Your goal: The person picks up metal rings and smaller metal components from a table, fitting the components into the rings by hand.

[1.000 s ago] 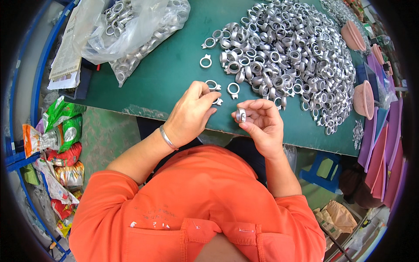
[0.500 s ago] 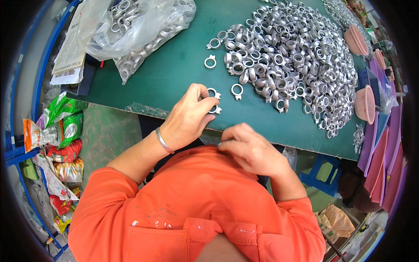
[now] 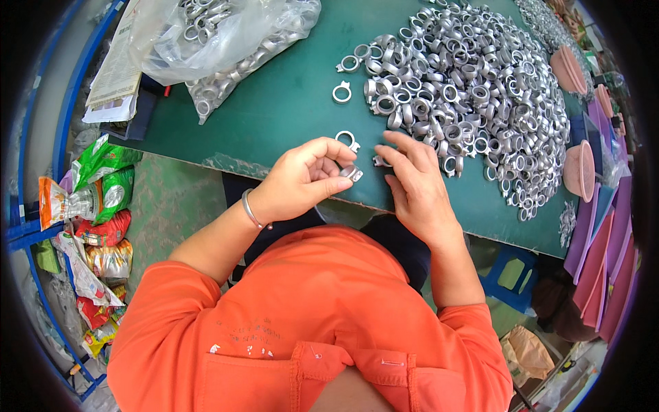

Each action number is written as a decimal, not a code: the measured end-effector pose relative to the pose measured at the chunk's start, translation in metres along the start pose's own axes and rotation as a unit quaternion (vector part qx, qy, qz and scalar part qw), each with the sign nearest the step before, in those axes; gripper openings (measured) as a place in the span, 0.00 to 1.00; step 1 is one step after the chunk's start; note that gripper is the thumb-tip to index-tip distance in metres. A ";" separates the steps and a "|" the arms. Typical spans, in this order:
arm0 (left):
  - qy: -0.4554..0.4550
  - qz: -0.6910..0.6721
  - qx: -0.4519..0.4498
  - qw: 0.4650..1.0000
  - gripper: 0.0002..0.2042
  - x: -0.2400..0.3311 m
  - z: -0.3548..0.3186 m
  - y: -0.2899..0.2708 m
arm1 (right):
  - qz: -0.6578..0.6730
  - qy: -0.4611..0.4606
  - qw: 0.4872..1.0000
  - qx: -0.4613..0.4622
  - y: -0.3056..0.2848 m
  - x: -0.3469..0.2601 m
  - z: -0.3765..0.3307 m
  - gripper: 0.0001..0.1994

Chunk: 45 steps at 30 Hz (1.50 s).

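Between the thumb and fingers of my left hand is a small silver metal ring clamp with a lug on its side, held just above the table's near edge. Just beyond those fingertips, another ring clamp lies flat on the green tabletop. My right hand is over the table, its thumb and fingers apart. By its fingertips is a ring clamp, partly covered by the fingers; whether they touch it I cannot tell. One more loose ring clamp lies farther back.
A large heap of ring clamps covers the right of the green table. At the back left lies a clear plastic bag of similar parts. Pink bowls stand along the right; a blue stool is below the edge.
My right hand has moved from near my body up over the table to a loose ring clamp. The ring clamp in my left hand has tilted, and the view has shifted slightly.
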<state>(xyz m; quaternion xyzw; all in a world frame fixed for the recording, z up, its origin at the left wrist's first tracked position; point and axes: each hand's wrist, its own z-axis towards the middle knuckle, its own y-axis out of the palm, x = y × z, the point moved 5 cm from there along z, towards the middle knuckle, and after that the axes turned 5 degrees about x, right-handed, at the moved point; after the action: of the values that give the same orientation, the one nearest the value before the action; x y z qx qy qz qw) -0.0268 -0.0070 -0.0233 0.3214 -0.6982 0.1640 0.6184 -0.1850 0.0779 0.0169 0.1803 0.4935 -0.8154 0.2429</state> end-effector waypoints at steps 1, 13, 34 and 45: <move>-0.003 -0.063 -0.022 0.998 0.14 -0.003 0.001 0.000 | 0.003 -0.009 1.000 -0.021 0.002 0.004 -0.003 0.17; -0.090 -0.203 -0.078 0.972 0.11 -0.002 -0.005 0.006 | 0.623 0.290 0.726 -0.010 0.021 0.022 -0.040 0.19; 0.250 0.479 0.105 0.835 0.11 0.027 0.020 0.010 | 0.641 0.206 0.739 -0.034 0.013 0.009 -0.040 0.16; -0.067 -0.232 0.025 0.970 0.10 0.001 0.007 -0.006 | 0.001 -0.053 0.999 0.001 -0.004 -0.013 0.001 0.13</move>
<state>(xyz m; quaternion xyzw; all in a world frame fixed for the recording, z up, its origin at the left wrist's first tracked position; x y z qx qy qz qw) -0.0286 -0.0157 -0.0248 0.5004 -0.6402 0.0116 0.5828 -0.1765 0.0817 0.0273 0.1373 0.4789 -0.8240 0.2698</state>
